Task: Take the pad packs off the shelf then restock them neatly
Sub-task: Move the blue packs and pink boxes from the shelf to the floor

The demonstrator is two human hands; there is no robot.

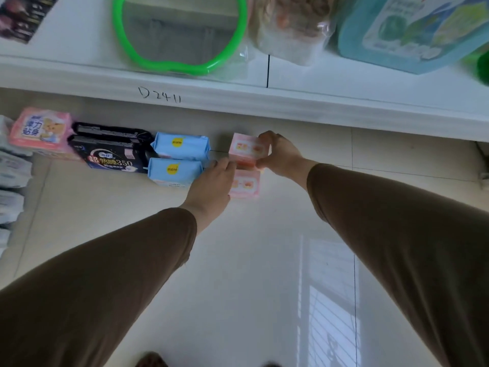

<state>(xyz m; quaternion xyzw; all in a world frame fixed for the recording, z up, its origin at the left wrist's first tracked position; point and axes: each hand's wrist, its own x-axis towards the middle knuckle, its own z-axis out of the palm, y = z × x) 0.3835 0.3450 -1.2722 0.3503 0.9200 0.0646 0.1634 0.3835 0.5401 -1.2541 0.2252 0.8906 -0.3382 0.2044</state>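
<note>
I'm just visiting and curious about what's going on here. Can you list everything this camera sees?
Pink packs: two, pale pink, on the floor below the shelf edge, between the hands.
Blue packs: two, light blue with yellow dots, left of the pink ones.
Black packs: two, black, left of the blue ones.
Bear pack: one, pink, far left.
White packs: several, whitish, at the left edge; count unclear.
Shelf: one, white, across the top, marked D2411.
Ring: one, green, on the shelf.
Box: one, teal, on the shelf at right.
Left hand: beside the pink packs.
Right hand: gripping the upper pink pack.
</note>
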